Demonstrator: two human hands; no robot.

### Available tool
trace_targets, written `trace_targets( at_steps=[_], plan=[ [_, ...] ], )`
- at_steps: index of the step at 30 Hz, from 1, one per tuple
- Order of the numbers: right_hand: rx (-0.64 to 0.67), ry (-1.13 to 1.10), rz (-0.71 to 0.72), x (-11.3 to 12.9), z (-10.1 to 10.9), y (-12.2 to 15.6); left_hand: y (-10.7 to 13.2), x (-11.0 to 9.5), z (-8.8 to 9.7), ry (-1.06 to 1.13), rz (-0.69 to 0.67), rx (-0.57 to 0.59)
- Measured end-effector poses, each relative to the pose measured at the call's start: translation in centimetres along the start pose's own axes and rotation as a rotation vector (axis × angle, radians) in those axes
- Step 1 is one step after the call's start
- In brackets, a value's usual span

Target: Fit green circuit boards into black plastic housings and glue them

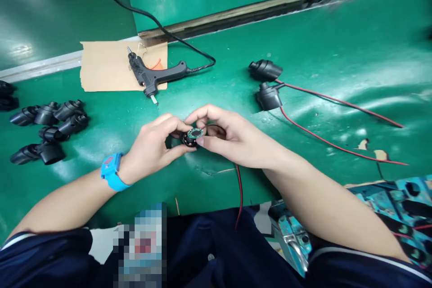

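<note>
Between my hands, over the middle of the green bench, is a small round green circuit board (195, 133) at the mouth of a black plastic housing (186, 138). My left hand (157, 139), with a blue wrist strap (113, 172), pinches the housing between thumb and fingers. My right hand (226, 132) has its thumb and fingertips closed on the circuit board's edge. A red and black wire (240, 189) hangs from below my right hand over the bench edge. My fingers hide part of the housing and the wire's upper end.
A black glue gun (158, 76) lies on cardboard (101, 65), its cord running to the back. Several black housings (50, 114) stand at left. Two wired black units (269, 96) lie at right. A blue tray (290, 234) of parts is at lower right.
</note>
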State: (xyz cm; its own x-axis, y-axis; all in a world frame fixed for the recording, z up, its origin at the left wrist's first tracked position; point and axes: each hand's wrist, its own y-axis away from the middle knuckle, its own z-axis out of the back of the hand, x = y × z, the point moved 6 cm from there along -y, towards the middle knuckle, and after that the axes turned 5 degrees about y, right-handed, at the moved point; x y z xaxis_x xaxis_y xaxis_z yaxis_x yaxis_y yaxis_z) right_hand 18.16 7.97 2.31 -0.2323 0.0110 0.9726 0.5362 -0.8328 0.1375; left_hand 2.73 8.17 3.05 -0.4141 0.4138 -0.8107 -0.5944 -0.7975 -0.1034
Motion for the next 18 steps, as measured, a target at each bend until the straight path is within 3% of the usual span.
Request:
trace_targets(
  at_steps=[4, 18],
  plan=[
    [0.007, -0.170, -0.032, -1.0, -0.7, -0.6, 0.0, -0.2, -0.1, -0.049, -0.031, -0.004],
    [-0.089, 0.016, -0.012, -0.5, -1.2, -1.3, 0.4, -0.5, -0.3, -0.087, -0.040, 0.015]
  ],
)
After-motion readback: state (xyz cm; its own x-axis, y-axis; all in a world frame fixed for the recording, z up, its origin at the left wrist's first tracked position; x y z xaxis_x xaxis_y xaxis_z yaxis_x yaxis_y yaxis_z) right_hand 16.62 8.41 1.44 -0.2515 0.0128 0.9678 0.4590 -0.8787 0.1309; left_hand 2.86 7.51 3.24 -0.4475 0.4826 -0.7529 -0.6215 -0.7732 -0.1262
